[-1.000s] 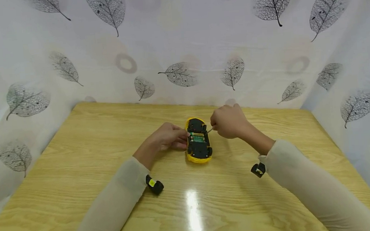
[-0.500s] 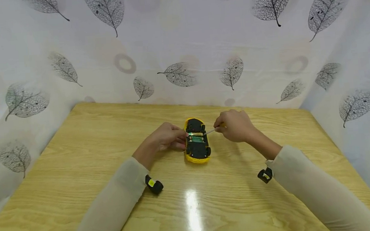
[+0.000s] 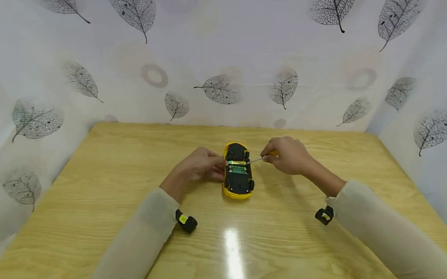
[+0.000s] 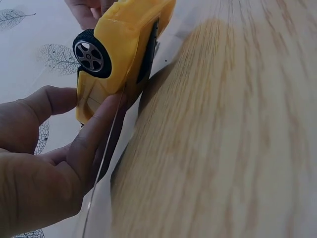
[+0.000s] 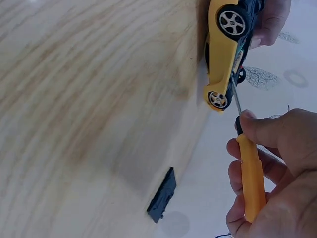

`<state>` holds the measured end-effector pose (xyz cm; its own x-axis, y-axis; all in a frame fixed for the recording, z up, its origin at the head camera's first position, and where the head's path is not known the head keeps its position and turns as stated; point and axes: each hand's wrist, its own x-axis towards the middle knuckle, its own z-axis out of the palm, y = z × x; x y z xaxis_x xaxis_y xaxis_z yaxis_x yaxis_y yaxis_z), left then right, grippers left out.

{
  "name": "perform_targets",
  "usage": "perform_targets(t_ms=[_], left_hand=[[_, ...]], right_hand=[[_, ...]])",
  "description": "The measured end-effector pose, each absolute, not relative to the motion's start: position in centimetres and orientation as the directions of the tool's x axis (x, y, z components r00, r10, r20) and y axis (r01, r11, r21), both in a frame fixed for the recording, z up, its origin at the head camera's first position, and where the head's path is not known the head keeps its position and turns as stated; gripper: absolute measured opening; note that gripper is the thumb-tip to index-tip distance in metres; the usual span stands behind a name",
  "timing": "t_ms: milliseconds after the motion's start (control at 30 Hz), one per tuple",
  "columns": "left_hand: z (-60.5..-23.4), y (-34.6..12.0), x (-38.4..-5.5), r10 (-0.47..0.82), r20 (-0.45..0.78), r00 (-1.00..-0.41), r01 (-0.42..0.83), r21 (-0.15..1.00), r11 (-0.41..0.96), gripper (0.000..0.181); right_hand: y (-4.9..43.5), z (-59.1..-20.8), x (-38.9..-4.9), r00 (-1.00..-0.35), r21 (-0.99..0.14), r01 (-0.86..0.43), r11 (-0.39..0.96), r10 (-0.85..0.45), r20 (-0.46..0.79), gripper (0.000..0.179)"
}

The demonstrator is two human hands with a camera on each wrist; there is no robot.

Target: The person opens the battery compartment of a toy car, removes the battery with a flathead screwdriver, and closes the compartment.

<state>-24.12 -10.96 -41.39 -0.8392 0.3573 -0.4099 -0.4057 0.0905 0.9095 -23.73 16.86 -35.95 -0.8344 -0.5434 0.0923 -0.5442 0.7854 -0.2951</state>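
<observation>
A yellow toy car (image 3: pixel 238 186) lies upside down, its black underside facing up and its battery compartment uncovered. Several batteries (image 3: pixel 237 169) sit side by side in it. My left hand (image 3: pixel 199 165) grips the car along its left side, thumb near the compartment's end and fingers against the yellow body. A thin wire (image 4: pixel 102 161) trails from the car past these fingers. In my right hand (image 3: pixel 289 154) is a screwdriver (image 5: pixel 251 176), thumb and fingers round its orange handle. Its metal shaft slants into the right end of the compartment, by the battery farthest from me; the tip is hidden.
A small black plastic cover (image 5: pixel 162 196) lies on the wooden table (image 3: pixel 169 257), seen in the right wrist view. A leaf-patterned cloth (image 3: pixel 125 90) hangs behind the table and along both sides.
My right hand has shifted right and slightly toward me, and more of the screwdriver's shaft shows. The farthest battery shows more plainly, with a golden shine. My left hand keeps its grip on the car.
</observation>
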Motion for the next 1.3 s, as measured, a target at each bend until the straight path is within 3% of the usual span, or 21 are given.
perform_targets(t_ms=[267, 667, 767, 1000, 1300], left_hand=[[-41.3, -10.5, -24.0, 0.364, -0.422, -0.831, -0.423, 0.903, 0.080, 0.016], [-41.4, -10.7, -24.2, 0.357, -0.435, -0.827, -0.442, 0.895, 0.067, 0.016], [-41.4, -10.8, -24.2, 0.350, -0.441, -0.827, -0.449, 0.891, 0.061, 0.016], [-41.7, -10.8, -24.3, 0.347, -0.437, -0.830, -0.452, 0.891, 0.044, 0.018], [-41.6, -10.6, -24.3, 0.335, -0.449, -0.829, -0.462, 0.886, 0.043, 0.021]], right_hand=[[18.0, -37.6, -23.7, -0.850, -0.427, -0.510, 0.746, -0.512, 0.120, 0.013], [18.5, -38.7, -23.6, -0.838, -0.508, -0.519, 0.687, -0.526, 0.146, 0.015], [18.3, -38.6, -23.6, -0.836, -0.464, -0.531, 0.709, -0.526, 0.153, 0.015], [17.3, -37.0, -23.3, -0.834, -0.234, -0.552, 0.801, -0.520, 0.187, 0.012], [15.2, -34.4, -23.3, -0.824, -0.040, -0.563, 0.826, -0.557, 0.098, 0.011]])
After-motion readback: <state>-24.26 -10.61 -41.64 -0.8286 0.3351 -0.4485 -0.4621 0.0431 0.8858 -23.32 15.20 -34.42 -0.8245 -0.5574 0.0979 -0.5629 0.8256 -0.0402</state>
